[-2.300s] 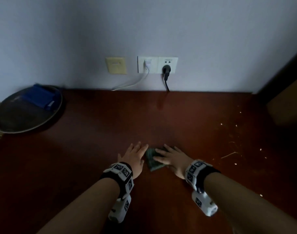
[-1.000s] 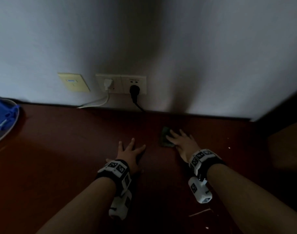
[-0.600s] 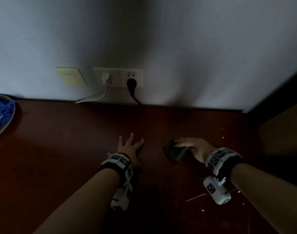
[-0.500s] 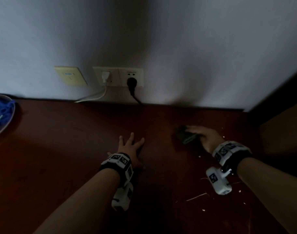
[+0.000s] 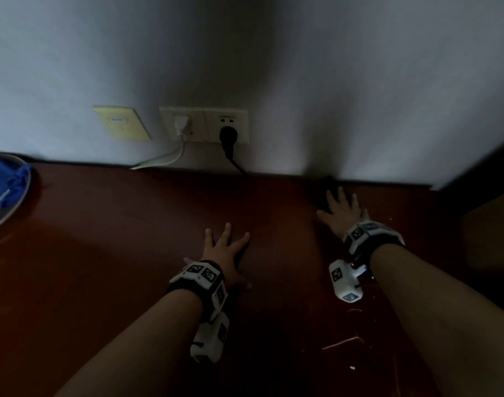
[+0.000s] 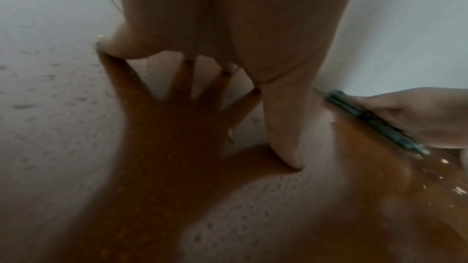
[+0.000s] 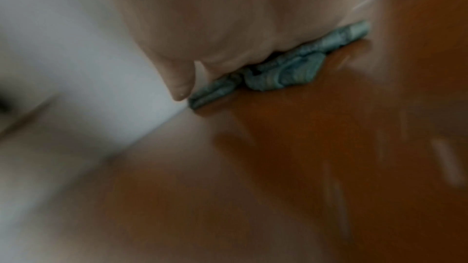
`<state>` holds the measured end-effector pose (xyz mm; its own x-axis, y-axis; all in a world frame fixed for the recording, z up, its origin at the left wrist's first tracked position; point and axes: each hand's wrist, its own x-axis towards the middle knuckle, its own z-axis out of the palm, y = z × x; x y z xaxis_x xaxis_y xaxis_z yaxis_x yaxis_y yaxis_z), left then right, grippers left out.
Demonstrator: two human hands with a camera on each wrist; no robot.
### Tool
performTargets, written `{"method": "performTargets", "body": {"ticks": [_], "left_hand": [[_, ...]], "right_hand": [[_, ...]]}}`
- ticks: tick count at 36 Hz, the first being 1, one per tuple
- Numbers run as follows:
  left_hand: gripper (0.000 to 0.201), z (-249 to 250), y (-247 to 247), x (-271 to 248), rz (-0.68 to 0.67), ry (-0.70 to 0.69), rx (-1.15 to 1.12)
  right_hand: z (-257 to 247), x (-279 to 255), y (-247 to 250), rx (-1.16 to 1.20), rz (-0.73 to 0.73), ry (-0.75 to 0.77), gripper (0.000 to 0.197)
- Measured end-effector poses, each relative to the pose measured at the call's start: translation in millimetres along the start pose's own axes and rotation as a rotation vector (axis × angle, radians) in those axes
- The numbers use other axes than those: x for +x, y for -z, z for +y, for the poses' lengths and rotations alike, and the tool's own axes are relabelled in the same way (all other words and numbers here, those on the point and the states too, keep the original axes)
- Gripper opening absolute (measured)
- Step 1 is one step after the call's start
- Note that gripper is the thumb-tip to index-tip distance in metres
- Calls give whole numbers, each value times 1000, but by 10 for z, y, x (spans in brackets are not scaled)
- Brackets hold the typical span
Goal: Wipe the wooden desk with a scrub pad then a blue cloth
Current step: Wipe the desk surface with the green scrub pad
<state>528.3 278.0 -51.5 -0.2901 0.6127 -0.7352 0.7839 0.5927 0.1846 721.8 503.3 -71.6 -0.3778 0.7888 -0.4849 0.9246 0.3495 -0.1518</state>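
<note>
My right hand [image 5: 342, 207] lies flat with spread fingers on the dark green scrub pad [image 5: 324, 193], pressing it onto the wooden desk [image 5: 116, 239] close to the back wall. The pad [image 7: 278, 69] shows crumpled under the palm in the right wrist view, and as a thin green edge [image 6: 375, 121] under the hand in the left wrist view. My left hand [image 5: 225, 247] rests flat, fingers spread, on the desk near the middle, holding nothing. The blue cloth [image 5: 4, 181] lies on a round tray at the far left edge.
The round tray [image 5: 21, 202] sits at the desk's left edge. Wall sockets [image 5: 205, 127] with a white cable [image 5: 165, 160] and a black plug [image 5: 229, 138] are above the back edge. Crumbs and a thin straw [image 5: 341, 343] lie on the desk under my right forearm.
My right hand has slid the scrub pad away from me and to the right, up to the back wall. The left hand has stayed flat in place.
</note>
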Motion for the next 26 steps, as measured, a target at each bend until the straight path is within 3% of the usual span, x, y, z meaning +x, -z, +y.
{"method": "performTargets", "body": {"ticks": [10,19,22,26], "left_hand": [[113,0,20,-8,11,-1,9],[103,-86,-77,-95,28,-51,66],[105,-148,-97,-127,1,-76,103],[109,-207,-178,-152,12,-90,110]], "right_hand": [[-286,-837,-428,-227,-107,463,59],[-96,-1447,-772,-114,-193,806,61],[-20,-1500,-737,21,-208,824,58],[148,-1407,-641,480,-24,580,57]]}}
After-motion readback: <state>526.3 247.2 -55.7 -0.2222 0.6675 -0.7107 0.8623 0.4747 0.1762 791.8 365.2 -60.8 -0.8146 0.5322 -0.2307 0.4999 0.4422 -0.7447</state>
